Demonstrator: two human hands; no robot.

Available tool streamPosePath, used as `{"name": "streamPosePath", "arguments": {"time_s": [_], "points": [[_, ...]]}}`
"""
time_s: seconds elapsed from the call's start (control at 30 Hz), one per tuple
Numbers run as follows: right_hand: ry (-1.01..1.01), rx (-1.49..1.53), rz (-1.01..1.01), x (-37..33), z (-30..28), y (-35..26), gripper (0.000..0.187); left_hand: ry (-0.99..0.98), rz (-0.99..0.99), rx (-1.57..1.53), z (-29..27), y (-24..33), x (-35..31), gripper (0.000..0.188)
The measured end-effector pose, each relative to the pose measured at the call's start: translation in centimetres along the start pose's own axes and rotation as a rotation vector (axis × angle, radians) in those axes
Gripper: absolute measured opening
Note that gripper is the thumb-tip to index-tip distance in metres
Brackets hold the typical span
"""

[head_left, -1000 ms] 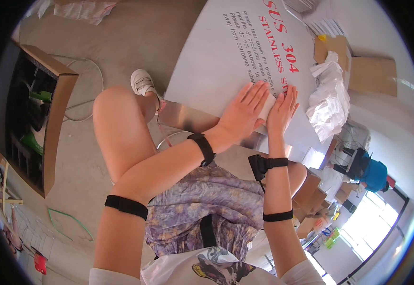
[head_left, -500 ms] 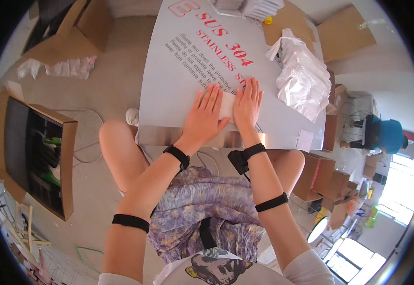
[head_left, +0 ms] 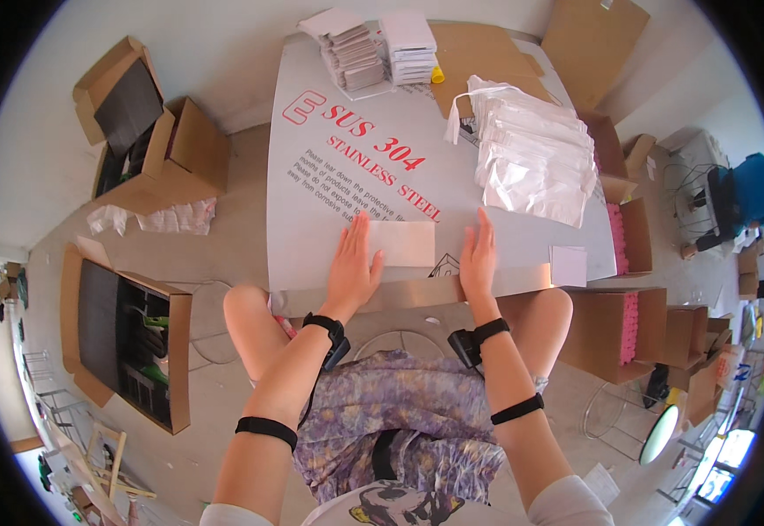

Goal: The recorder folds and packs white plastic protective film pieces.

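Observation:
A cream rectangular piece, like a folded paper or card [head_left: 406, 244], lies flat near the front edge of a table with a grey film-covered top [head_left: 312, 254]. My left hand [head_left: 352, 270] lies along its left end, fingers outstretched and the thumb beside its lower corner. Whether the fingertips press on it, I cannot tell. Apart from the piece, to its right, my right hand [head_left: 478, 263] rests by the table edge with straight fingers and nothing held. A small pale pink card [head_left: 568, 266] lies farther right at the table's front corner.
A heap of white plastic bags [head_left: 535, 158] covers the table's right side. Two stacks of white paper packets [head_left: 356, 60] stand at the back, near a small yellow object [head_left: 437, 74] and flat cardboard [head_left: 487, 57]. Open cartons [head_left: 128, 342] flank the table. A person in blue [head_left: 742, 193] is far right.
My hands have moved apart, the right one away from the cream piece, which is now more exposed. The view has tilted up, bringing the table's back into sight.

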State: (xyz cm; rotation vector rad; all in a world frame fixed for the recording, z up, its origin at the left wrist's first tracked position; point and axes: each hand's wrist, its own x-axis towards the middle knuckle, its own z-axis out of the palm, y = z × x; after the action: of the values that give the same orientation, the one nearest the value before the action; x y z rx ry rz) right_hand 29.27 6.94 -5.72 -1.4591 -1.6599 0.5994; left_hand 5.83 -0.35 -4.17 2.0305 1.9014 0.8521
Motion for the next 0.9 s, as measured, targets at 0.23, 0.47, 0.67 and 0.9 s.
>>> {"name": "streamPosePath", "arguments": {"time_s": [0.23, 0.47, 0.67, 0.9], "points": [[-0.007, -0.032, -0.078, 0.0, -0.3, -0.3, 0.042, 0.2, -0.219, -0.361, -0.2, 0.1, 1.3, 0.059], [-0.054, 0.043, -0.084, 0.1, -1.0, -0.5, 0.041, 0.204, -0.166, -0.024, -6.2, -5.9, 16.7, 0.045], [-0.154, 0.095, -0.109, 0.8, -2.0, -0.7, 0.04, 0.228, -0.055, 0.367, -10.2, -11.1, 34.5, 0.053], [-0.34, 0.051, -0.083, 1.7, -3.3, -0.9, 0.045, 0.076, -0.061, 0.465, -9.9, -12.7, 46.9, 0.077]]}}
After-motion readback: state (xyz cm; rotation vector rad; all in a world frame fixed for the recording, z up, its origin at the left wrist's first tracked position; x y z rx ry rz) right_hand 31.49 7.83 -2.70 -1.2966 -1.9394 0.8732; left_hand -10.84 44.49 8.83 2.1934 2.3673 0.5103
